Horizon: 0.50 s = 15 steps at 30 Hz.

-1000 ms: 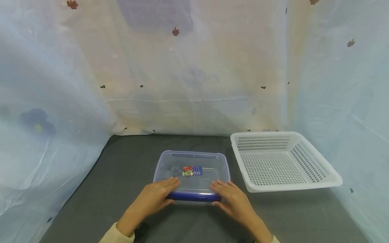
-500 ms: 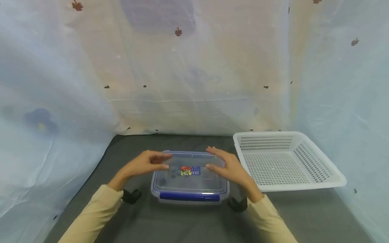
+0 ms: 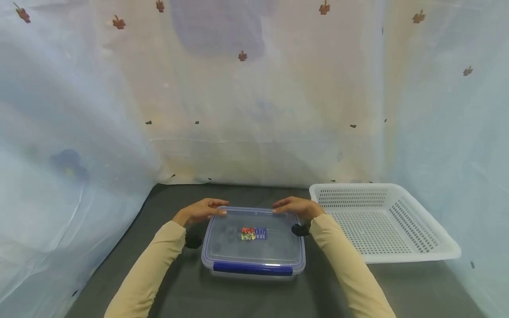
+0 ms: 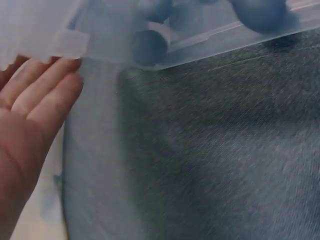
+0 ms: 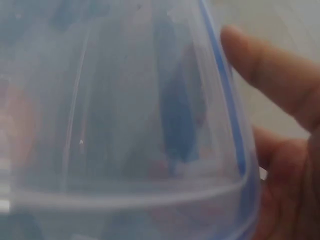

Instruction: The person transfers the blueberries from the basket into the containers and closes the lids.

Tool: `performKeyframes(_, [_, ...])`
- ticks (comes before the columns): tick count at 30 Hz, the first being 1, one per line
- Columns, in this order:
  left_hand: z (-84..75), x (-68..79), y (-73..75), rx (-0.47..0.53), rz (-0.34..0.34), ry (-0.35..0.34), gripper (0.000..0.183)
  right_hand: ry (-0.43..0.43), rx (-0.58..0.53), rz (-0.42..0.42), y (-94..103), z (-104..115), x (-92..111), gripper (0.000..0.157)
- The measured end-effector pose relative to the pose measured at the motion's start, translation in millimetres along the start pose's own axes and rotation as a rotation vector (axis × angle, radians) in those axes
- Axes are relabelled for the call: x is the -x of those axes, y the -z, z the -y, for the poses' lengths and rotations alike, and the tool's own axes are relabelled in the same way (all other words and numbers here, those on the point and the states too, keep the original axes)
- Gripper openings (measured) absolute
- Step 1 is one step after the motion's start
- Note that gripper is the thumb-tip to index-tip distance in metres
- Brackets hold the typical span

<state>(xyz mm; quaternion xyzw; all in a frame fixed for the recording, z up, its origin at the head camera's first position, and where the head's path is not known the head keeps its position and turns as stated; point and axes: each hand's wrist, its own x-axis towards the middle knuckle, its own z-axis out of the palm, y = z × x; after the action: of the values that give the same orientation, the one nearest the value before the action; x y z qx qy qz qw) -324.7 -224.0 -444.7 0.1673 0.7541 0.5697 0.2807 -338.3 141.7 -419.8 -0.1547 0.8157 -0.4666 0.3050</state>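
A clear lidded food container (image 3: 258,249) with a blue rim, a blue front clasp (image 3: 252,268) and a fruit label (image 3: 253,233) stands on the dark cloth. My left hand (image 3: 201,210) is at its back left corner, thumb by the rim; the left wrist view has its fingers straight beside the container's wall. At the back right edge is my right hand (image 3: 296,206), fingertips at the rim. In the right wrist view its thumb and a finger lie right along the blue edge. Blue round things (image 4: 150,47) show through the wall in the left wrist view.
A white perforated basket (image 3: 413,257) stands to the right, close to my right forearm. The dark grey cloth (image 3: 234,298) covers the table. A pale patterned curtain (image 3: 254,154) encloses the back and both sides.
Both hands have left the container's front edge, lifted over the lid and come to its back edge. The front clasp shows fully. The head view has tilted slightly; container and basket stay put.
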Motion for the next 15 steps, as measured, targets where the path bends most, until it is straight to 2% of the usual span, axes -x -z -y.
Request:
performKeyframes(3, [5.1, -2.1, -3.8, 0.088, 0.024, 0.011, 0.066, -0.041, -0.068, 0.024, 0.8, -1.5, 1.9, 0.051])
performKeyframes(7, [5.6, -5.3, -3.3, 0.162, -0.002, -0.007, 0.062, -0.004, -0.115, 0.045, 6.7, 3.3, 4.9, 0.054])
performKeyframes(10, [2.6, -6.3, -2.6, 0.142, -0.048, -0.021, 0.061, 0.047, -0.076, 0.017, 10.9, 4.8, 7.1, 0.051])
performKeyframes(15, [-5.4, -2.9, -5.4, 0.039, -0.125, -0.033, 0.051, 0.128, 0.045, -0.031, 13.6, 8.1, 11.2, 0.037])
